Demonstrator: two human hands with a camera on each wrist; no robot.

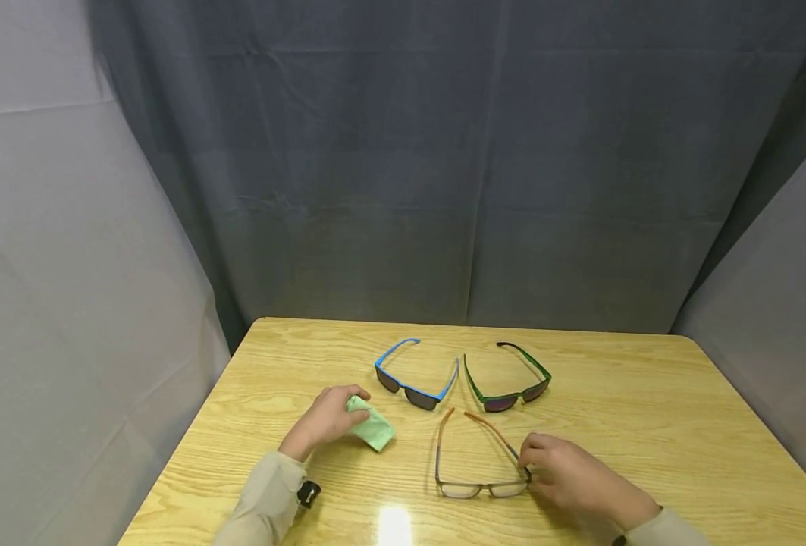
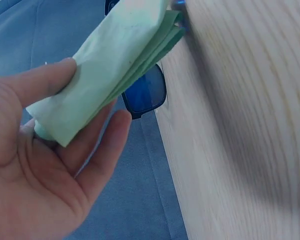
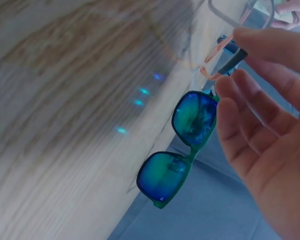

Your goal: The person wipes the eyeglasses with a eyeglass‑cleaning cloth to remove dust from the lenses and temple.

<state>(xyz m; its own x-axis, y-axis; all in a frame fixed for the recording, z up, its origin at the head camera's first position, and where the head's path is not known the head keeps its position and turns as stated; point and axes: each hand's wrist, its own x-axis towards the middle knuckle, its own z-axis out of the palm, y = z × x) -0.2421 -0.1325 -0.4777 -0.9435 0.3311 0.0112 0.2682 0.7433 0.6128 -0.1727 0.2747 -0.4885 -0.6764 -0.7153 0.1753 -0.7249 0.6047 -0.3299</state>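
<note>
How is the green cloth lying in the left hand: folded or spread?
Folded: the left wrist view shows stacked layers along one edge of the green cloth, pinched by the left hand.

Beyond the eyeglasses [image 1: 488, 486], green sunglasses [image 1: 509, 401] obstruct; room lies rightward.

Cloth [image 1: 375, 431] left of eyeglasses [image 1: 460, 490], sunglasses [image 1: 421, 398] behind

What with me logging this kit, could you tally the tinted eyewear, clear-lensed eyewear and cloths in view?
Tinted eyewear: 2 (blue sunglasses, green sunglasses)
Clear-lensed eyewear: 1 (glasses in the right hand)
Cloths: 1 (green cloth)
Total: 4
</note>
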